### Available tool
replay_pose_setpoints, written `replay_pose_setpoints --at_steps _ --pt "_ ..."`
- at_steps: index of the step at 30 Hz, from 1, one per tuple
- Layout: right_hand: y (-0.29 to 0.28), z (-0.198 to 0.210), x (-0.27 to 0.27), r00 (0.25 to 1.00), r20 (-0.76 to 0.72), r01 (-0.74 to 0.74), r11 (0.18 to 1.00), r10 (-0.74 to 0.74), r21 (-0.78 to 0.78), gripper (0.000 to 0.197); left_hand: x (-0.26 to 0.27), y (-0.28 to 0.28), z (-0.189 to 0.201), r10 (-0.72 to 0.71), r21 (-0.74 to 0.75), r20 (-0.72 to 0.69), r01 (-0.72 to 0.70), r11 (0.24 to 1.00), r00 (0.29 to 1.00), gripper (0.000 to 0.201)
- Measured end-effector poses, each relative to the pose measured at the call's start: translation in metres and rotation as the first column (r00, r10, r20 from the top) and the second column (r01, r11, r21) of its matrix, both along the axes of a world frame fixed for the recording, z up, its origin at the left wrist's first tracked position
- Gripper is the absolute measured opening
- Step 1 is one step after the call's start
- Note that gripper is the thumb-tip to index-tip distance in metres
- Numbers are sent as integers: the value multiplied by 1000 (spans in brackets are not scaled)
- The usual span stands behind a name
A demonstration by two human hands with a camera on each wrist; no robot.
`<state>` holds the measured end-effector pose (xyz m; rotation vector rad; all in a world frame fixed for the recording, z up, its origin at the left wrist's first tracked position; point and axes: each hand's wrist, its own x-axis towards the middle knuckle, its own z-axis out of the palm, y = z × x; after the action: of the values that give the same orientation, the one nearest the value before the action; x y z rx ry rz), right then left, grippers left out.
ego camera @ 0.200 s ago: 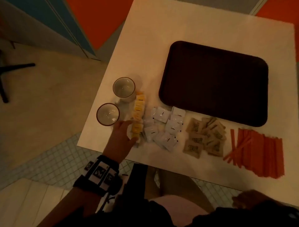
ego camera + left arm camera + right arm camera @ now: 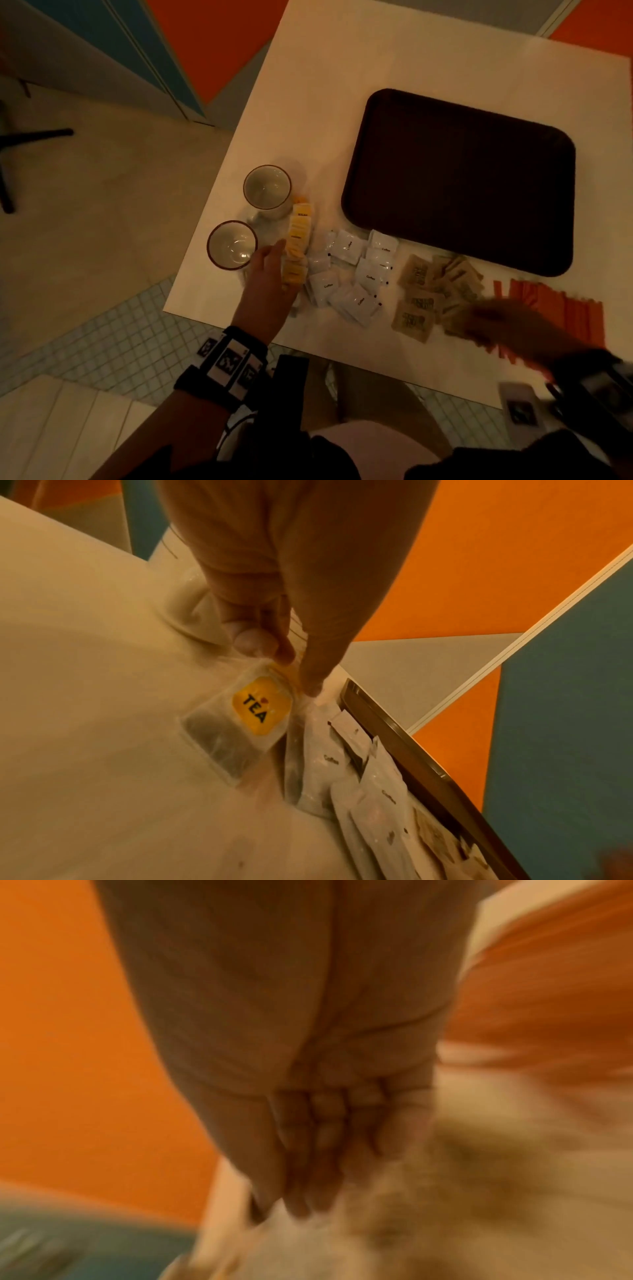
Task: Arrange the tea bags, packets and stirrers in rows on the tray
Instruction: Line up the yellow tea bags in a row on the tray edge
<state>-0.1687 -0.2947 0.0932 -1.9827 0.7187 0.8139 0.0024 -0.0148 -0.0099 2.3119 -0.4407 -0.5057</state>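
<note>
A dark brown tray (image 2: 459,181) lies on the white table, nothing on it. In front of it, left to right, lie a line of yellow-labelled tea bags (image 2: 298,236), white coffee packets (image 2: 349,270), brown packets (image 2: 424,294) and orange stirrers (image 2: 568,308). My left hand (image 2: 274,274) is at the near end of the tea bag line. In the left wrist view its thumb and forefinger (image 2: 284,666) pinch the top edge of a tea bag (image 2: 260,712). My right hand (image 2: 507,329), blurred, hovers over the brown packets with straight fingers (image 2: 315,1177) and holds nothing.
Two empty cups (image 2: 267,186) (image 2: 232,244) stand left of the tea bags, close to my left hand. The tray rim (image 2: 394,739) runs just beyond the white packets. The table's near edge (image 2: 219,322) is under my left wrist.
My right hand has come up from below the table's near edge to over the brown packets. My left hand has slid a little forward along the tea bags.
</note>
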Motion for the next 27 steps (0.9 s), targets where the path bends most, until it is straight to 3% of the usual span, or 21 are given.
replay_pose_setpoints --at_steps 2,6,11,14,17,22,27 --pt "8 -15 59 985 163 -47 994 62 -94 8 6 -2 0 -13 9 -6 13 1000 1000 54" --pt "38 -50 155 914 376 -107 984 154 -142 24 12 -5 0 -114 67 53 110 992 992 28" --pt "82 -78 226 833 345 -365 899 432 -242 35 13 -6 -2 -198 114 130 184 976 971 18" --pt "92 -91 240 824 223 -454 842 522 -292 54 11 -5 -4 -176 60 111 170 984 978 21" --pt "94 -93 240 845 227 -431 868 484 -244 67 12 -5 -2 -82 0 52 83 997 995 34" --pt "98 -98 234 807 230 -512 839 544 -186 58 15 -1 -3 -160 41 93 157 987 983 25" --pt "107 -97 231 767 282 -532 817 576 -221 46 17 -2 -5 -186 59 114 180 982 976 30"
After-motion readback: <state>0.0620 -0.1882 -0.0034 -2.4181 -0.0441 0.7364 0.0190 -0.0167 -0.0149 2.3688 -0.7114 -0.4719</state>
